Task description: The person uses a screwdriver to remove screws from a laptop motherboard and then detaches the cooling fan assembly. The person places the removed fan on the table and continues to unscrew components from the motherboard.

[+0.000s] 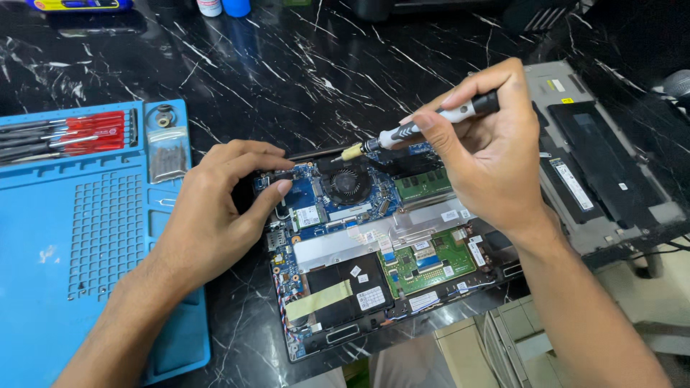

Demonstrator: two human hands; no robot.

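An opened laptop (374, 251) lies on the black marble table, its blue circuit board, round cooling fan (348, 184) and green modules exposed. My left hand (215, 208) rests on the laptop's top-left corner, fingers pressing on the board edge. My right hand (481, 154) grips a slim black and white screwdriver (424, 126). Its yellow-collared tip points down at the rear edge of the laptop, just above the fan.
A blue repair mat (79, 237) lies at the left, carrying a red rack of screwdrivers (68, 136) and a small bag of parts (167, 154). The grey removed bottom cover (604, 172) sits at the right. Bottles (223, 7) stand at the back edge.
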